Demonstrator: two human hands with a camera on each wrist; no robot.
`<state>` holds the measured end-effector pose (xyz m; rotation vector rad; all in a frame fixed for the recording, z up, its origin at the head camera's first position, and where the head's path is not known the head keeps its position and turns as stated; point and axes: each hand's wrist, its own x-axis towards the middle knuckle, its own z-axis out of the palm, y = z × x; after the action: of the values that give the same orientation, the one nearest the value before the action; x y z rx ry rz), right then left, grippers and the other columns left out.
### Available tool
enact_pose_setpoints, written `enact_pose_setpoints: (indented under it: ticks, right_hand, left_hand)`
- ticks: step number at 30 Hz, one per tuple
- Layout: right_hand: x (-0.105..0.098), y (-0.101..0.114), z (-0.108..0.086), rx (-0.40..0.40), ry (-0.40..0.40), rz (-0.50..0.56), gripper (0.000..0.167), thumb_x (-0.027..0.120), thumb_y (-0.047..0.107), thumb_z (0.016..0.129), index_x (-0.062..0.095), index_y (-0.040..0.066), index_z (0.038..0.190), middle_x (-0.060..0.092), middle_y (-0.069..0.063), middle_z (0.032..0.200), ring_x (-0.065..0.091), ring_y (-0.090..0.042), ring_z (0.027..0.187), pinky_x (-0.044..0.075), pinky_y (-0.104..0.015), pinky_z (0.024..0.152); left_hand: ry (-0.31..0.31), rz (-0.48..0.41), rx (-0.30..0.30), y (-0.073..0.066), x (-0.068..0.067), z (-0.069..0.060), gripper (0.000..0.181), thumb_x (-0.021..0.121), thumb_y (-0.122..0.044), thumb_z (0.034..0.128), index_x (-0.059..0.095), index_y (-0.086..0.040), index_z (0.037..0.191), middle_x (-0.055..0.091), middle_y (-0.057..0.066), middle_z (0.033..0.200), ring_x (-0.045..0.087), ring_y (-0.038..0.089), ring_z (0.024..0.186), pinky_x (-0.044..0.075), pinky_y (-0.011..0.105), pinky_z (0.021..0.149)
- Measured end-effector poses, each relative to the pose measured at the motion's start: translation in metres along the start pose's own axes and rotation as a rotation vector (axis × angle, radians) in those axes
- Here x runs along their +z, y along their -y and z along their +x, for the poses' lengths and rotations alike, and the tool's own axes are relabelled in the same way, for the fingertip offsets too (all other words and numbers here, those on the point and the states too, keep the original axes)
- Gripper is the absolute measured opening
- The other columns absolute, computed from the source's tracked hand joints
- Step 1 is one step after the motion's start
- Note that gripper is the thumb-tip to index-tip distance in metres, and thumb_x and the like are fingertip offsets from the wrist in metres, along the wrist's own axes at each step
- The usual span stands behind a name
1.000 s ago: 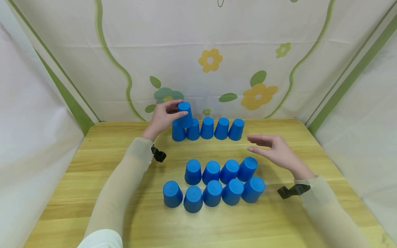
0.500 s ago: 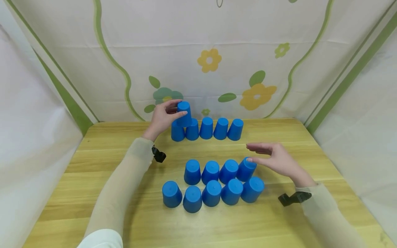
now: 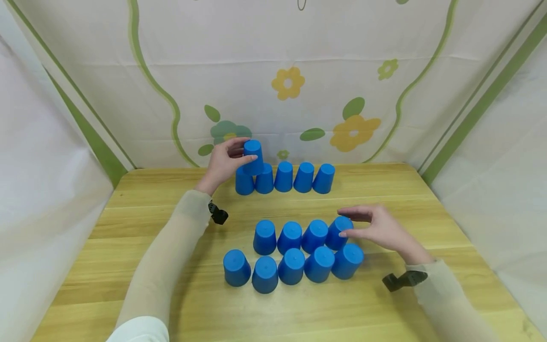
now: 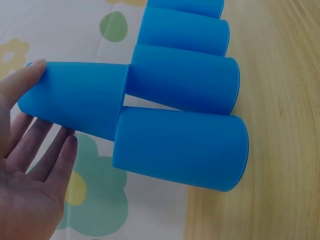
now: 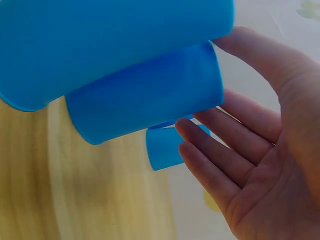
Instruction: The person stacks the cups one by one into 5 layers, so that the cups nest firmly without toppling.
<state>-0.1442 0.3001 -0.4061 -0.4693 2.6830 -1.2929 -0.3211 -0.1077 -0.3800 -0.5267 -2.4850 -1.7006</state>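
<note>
In the head view my left hand (image 3: 224, 161) holds an upside-down blue cup (image 3: 253, 156) between thumb and fingers. Its rim sits across the tops of the two leftmost cups in the back row (image 3: 284, 176); the left wrist view shows this held cup (image 4: 80, 95) meeting the lower cup (image 4: 180, 147). My right hand (image 3: 382, 230) is at the rightmost cup (image 3: 337, 235) of the middle row, thumb in front and fingers behind. Fairly straight fingers (image 5: 215, 165) lie beside that cup (image 5: 150, 95) in the right wrist view, where a nearer cup hides part of the thumb.
A front row of several upside-down blue cups (image 3: 266, 275) stands close before the middle row (image 3: 292, 237). All rest on a wooden table (image 3: 192, 304). Behind the back row hangs a white cloth (image 3: 205, 42) with printed flowers; further cloth walls stand on both sides.
My right hand has come down and toward me, from above the table to around the middle row's rightmost cup. The left hand and its cup have stayed nearly still.
</note>
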Motion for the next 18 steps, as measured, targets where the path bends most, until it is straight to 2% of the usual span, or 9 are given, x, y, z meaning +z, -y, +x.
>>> enact_pose_setpoints:
  ticks: [7, 13, 18]
  right_hand:
    - [0.005, -0.009, -0.001, 0.009, 0.008, 0.034, 0.052, 0.087, 0.030, 0.084, 0.069, 0.008, 0.128, 0.071, -0.005, 0.121, 0.067, -0.026, 0.111, 0.052, -0.055, 0.095]
    - [0.008, -0.015, -0.002, 0.021, -0.012, 0.055, 0.049, 0.087, 0.028, 0.084, 0.070, 0.009, 0.126, 0.071, -0.004, 0.118, 0.068, -0.024, 0.108, 0.055, -0.048, 0.094]
    - [0.007, -0.017, -0.002, 0.026, -0.029, 0.063, 0.048, 0.087, 0.026, 0.084, 0.069, 0.008, 0.126, 0.072, -0.004, 0.117, 0.068, -0.024, 0.108, 0.055, -0.047, 0.094]
  left_hand:
    - [-0.001, 0.004, -0.021, -0.001, 0.000, -0.001, 0.056, 0.080, -0.038, 0.0897, 0.062, -0.020, 0.140, 0.064, 0.004, 0.133, 0.062, 0.024, 0.119, 0.051, 0.042, 0.101]
    - [-0.001, -0.013, -0.009, 0.001, 0.000, -0.001, 0.056, 0.080, -0.036, 0.0899, 0.062, -0.019, 0.140, 0.065, 0.006, 0.133, 0.062, 0.025, 0.120, 0.050, 0.042, 0.102]
    - [0.007, -0.027, -0.002, 0.001, -0.001, -0.003, 0.057, 0.080, -0.034, 0.0901, 0.060, -0.017, 0.141, 0.064, 0.007, 0.135, 0.061, 0.026, 0.121, 0.050, 0.042, 0.102]
